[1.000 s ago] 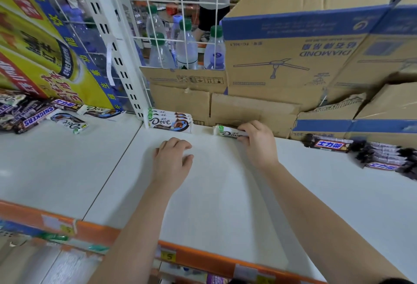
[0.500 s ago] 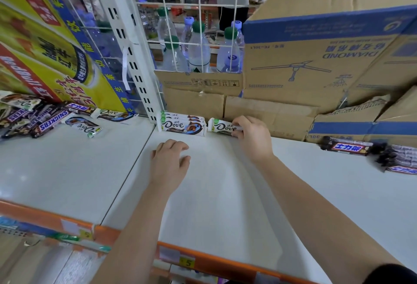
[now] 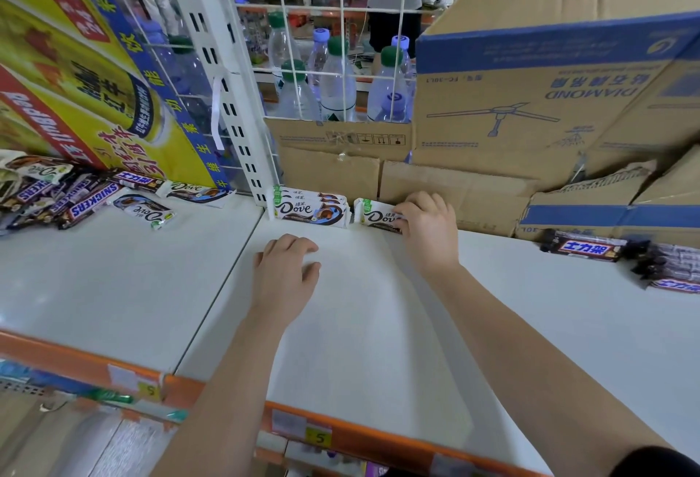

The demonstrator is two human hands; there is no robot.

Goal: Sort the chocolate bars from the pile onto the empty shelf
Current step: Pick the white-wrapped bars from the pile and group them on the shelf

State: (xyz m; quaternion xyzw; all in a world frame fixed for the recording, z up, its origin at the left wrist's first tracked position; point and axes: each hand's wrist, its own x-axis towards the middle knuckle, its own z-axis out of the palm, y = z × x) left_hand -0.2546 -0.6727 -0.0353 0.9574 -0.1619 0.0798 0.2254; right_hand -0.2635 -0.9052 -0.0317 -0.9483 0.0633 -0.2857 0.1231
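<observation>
My right hand (image 3: 426,228) grips the right end of a white Dove bar (image 3: 375,216) standing on edge at the back of the white shelf (image 3: 378,325). Just left of it stands a row of Dove bars (image 3: 310,207) against the upright post. My left hand (image 3: 286,272) rests flat on the shelf in front of them, holding nothing. The mixed pile of Snickers and Dove bars (image 3: 75,196) lies on the left shelf board. A loose Dove bar (image 3: 146,210) lies near that pile. Dark Snickers bars (image 3: 591,247) lie at the right.
Cardboard boxes (image 3: 530,98) lean along the shelf's back on the right. A wire grid (image 3: 341,41) with water bottles behind it stands at the back. A yellow printed carton (image 3: 75,79) fills the left. The orange shelf edge (image 3: 378,438) with price tags runs along the front.
My right hand has slid the Dove bar left along the back until it sits beside the standing Dove row. My left hand stayed on the shelf.
</observation>
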